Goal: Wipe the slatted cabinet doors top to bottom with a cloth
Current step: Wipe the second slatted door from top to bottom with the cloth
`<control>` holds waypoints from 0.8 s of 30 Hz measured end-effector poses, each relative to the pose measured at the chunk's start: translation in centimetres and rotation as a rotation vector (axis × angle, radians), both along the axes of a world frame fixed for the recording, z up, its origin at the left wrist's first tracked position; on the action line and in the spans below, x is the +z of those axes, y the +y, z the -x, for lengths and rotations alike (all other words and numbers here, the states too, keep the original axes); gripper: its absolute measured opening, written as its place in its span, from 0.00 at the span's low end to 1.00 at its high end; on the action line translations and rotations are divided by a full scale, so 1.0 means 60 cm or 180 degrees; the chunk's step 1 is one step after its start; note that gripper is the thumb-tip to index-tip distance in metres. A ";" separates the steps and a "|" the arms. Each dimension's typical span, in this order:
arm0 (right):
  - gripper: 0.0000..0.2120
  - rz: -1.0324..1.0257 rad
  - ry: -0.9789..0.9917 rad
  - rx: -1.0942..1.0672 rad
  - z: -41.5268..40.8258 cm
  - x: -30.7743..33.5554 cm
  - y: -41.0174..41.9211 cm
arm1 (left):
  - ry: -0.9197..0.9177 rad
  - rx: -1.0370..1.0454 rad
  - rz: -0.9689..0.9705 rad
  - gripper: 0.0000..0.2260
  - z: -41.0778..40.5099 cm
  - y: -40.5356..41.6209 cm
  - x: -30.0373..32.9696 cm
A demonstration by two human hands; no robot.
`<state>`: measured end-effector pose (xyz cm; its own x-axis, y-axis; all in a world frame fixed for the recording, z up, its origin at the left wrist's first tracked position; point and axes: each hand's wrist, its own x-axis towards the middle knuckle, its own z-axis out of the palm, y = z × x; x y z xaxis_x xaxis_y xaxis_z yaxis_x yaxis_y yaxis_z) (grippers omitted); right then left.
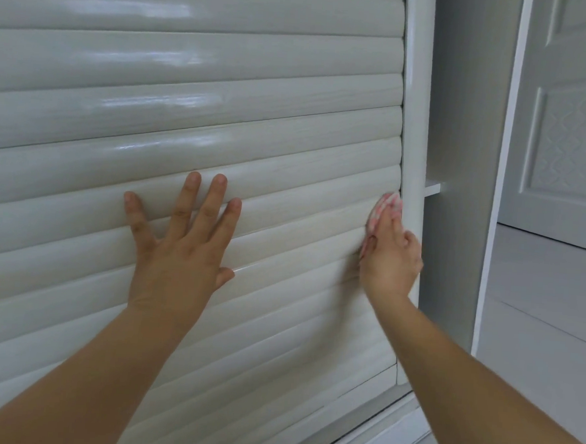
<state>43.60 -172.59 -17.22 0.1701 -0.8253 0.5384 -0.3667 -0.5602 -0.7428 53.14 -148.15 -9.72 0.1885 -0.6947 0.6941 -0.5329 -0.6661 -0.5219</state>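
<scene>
Item: slatted cabinet door. Fills the left and centre of the frame, from the top edge down to a bottom rail at lower centre. Horizontal rounded slats, glossy off-white, with highlights at upper left. Judged rigid and fixed in its frame; the gloss suggests a slick surface over which a cloth slides easily, while the grooves between slats would likely need fingertip pressure to reach.

Item: cloth. Small, pink-and-white, right of centre, pressed against the slats just beside the vertical door post. Judged soft, light and easily bunched; best held wadded under the fingers so that it follows the slat curves.

Item: right hand. Lies over the cloth, fingers pointing up and closed around it; the grip is on the cloth, which shows only above and to the left of the fingers. Forearm enters from the lower right corner, rising steeply.

Item: left hand. Centre of the frame, flat on the slats, fingers spread and straight, holding nothing; seemingly bracing the door. Forearm enters from the lower left corner.

Item: panelled door. Upper right, well apart from the work. Pale floor below it.

Progress, judged: the wiping stands at mid-height at the door's right edge; lower slats remain.
</scene>
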 end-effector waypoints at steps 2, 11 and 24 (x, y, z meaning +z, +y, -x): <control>0.24 0.0040 -0.0276 0.0135 0.008 -0.011 -0.028 | -0.0014 -0.0050 0.0015 0.46 -0.001 -0.001 -0.001; 0.26 -0.0369 -0.1102 0.0248 -0.025 -0.054 -0.003 | 0.0027 -0.0080 -0.0006 0.46 -0.003 0.002 0.001; 0.26 -0.0069 -0.1074 0.1051 -0.070 -0.094 0.233 | 0.0628 -0.0042 -0.0287 0.32 0.017 0.035 0.024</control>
<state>47.79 -158.59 -22.88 0.2437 -0.7681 0.5921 0.0924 -0.5893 -0.8026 52.14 -146.04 -8.26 0.3049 -0.7557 0.5796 -0.6390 -0.6136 -0.4639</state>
